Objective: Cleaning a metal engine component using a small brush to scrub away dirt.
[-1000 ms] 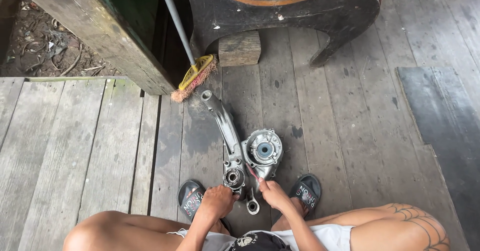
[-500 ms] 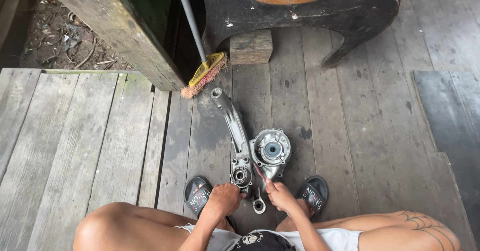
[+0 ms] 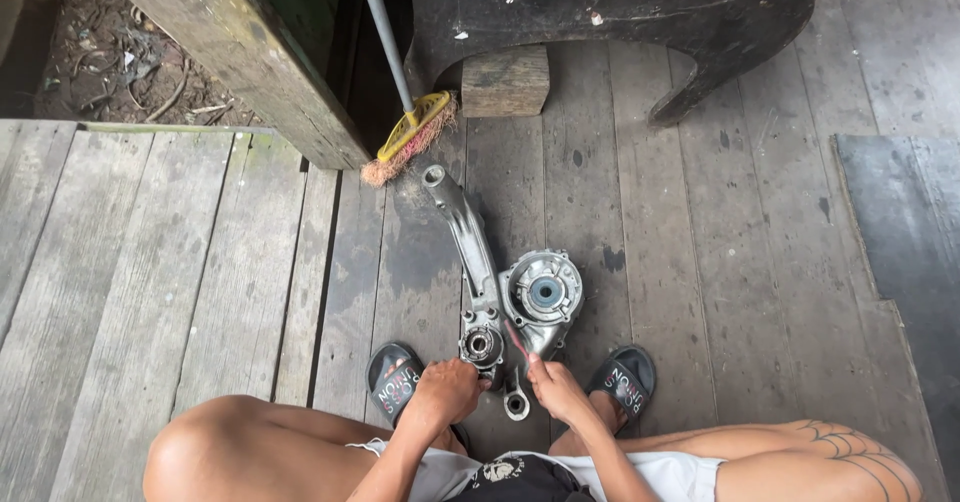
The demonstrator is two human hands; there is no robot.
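Observation:
A grey metal engine casing (image 3: 500, 282) with a long arm and a round housing lies on the plank floor between my feet. My left hand (image 3: 445, 392) grips the casing's near end beside a round bearing seat (image 3: 482, 344). My right hand (image 3: 556, 390) pinches a thin red-handled tool (image 3: 517, 341) whose tip points at the casing by the round housing (image 3: 543, 291). A small ring-ended metal piece (image 3: 516, 400) lies on the floor between both hands.
A yellow broom (image 3: 410, 132) leans at the casing's far tip. A wooden block (image 3: 505, 80) sits under a dark curved wooden frame (image 3: 640, 22). A thick post (image 3: 270, 72) stands at left, a dark mat (image 3: 910, 252) at right. Black sandals (image 3: 392, 380) cover my feet.
The view has shifted slightly forward. My right hand has drawn a little nearer to me with the red tool; my left hand stays on the casing.

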